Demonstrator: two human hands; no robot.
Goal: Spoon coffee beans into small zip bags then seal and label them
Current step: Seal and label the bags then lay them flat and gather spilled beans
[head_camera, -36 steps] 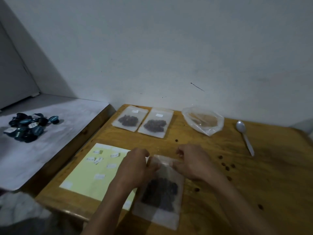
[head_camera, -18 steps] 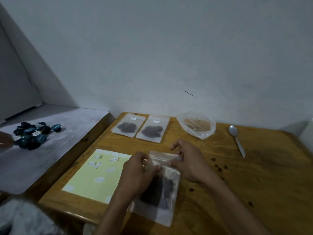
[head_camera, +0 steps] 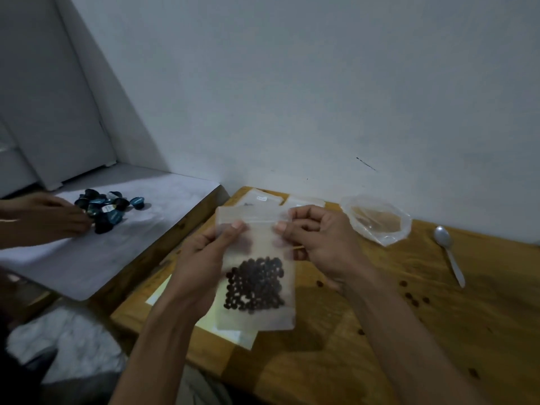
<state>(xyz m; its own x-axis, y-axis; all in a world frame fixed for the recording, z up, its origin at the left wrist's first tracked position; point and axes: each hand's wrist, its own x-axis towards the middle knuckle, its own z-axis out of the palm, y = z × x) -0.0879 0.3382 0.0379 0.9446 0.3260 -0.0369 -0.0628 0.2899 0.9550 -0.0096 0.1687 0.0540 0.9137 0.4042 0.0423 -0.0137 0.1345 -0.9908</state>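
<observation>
A small frosted zip bag (head_camera: 257, 320) with dark coffee beans (head_camera: 255, 285) in its lower half hangs upright above the wooden table (head_camera: 438, 331). My left hand (head_camera: 201, 267) pinches its top left, thumb just below the zip strip. My right hand (head_camera: 318, 244) pinches the top right the same way. Two filled, labelled bags (head_camera: 263, 198) lie at the table's far edge, mostly hidden behind the held bag. A metal spoon (head_camera: 448, 255) lies at the right. The yellow label sheet (head_camera: 225, 331) shows under the bag.
A crumpled clear plastic bag (head_camera: 377, 220) sits near the wall. Loose beans (head_camera: 412, 299) are scattered at the right of the table. On the lower grey surface (head_camera: 87, 258) at the left, another person's hand (head_camera: 43, 217) touches a pile of dark capsules (head_camera: 108, 209).
Both hands have lifted the bag off the table and turned it upright; the beans slid to its lower half. Another person's hand has reached the capsule pile at the left.
</observation>
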